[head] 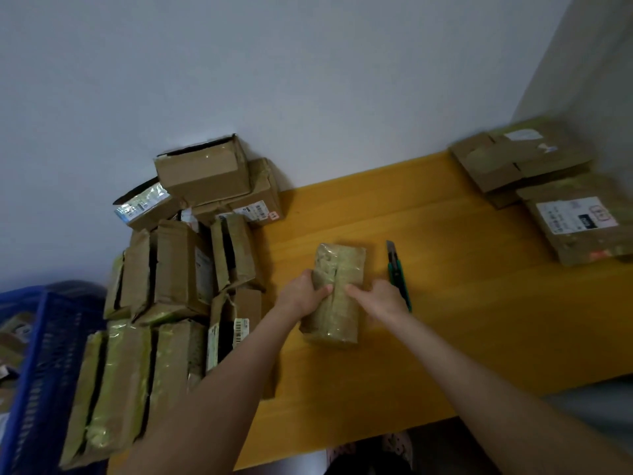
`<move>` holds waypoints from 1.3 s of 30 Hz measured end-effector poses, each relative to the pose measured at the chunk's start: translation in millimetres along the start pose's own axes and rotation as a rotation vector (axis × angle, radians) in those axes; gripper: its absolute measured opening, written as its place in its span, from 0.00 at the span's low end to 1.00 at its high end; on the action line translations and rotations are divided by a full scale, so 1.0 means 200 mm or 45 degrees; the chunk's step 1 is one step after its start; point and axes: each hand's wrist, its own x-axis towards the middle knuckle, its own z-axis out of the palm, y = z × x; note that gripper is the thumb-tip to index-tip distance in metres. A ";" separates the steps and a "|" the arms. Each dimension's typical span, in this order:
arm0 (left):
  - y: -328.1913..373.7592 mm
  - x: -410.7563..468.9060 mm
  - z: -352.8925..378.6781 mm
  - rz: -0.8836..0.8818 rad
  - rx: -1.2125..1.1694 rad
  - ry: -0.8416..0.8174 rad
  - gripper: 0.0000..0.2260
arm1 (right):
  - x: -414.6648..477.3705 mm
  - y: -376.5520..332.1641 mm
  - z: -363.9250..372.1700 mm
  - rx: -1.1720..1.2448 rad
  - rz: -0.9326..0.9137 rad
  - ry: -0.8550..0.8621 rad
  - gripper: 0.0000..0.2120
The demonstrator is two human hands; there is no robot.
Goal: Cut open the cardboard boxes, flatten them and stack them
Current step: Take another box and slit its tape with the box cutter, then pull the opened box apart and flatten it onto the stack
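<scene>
Pale wall behind, yellow table (462,286) in front, and near the middle of that table lies the box (337,313), a small taped carton set flat with its long seam facing up. The left hand (303,296) grips its left edge, thumb laid over the top toward the seam. The right hand (378,298) holds the right edge the same way, thumb tip at the dark line down the middle. Both forearms reach straight in from below, wrists low. From where I stand the box looks light and probably empty: thin cardboard under glossy tape, so it should give under the thumbs but may slide on the smooth wood unless pinned. The best hold seems to be the seam's two lips, pulled apart, since the taped skin elsewhere looks slick. The knife (397,274) lies just beside the right hand, blade end pointing away, not held. A pile (185,265) of opened cartons crowds the left end beside a blue crate (44,354), and a stack (534,166) of flat ones sits far right.
</scene>
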 end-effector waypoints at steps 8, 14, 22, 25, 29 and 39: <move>-0.04 -0.01 0.03 0.011 -0.101 0.033 0.22 | -0.01 -0.05 0.04 0.327 0.115 -0.251 0.14; -0.02 -0.01 0.03 0.010 -0.012 0.033 0.22 | 0.02 -0.05 0.03 0.092 -0.015 -0.116 0.07; 0.10 -0.05 0.05 -0.017 0.355 0.272 0.43 | -0.02 -0.08 0.04 -0.148 -0.006 0.036 0.14; 0.18 -0.04 0.06 -0.125 0.459 0.176 0.45 | -0.03 -0.09 0.05 -0.169 0.014 0.046 0.16; 0.26 -0.04 0.01 -0.166 0.447 0.111 0.33 | -0.02 -0.08 0.04 -0.150 0.029 0.023 0.16; 0.12 -0.06 -0.19 0.060 -0.014 -0.217 0.09 | 0.00 -0.06 0.01 0.050 0.042 -0.140 0.09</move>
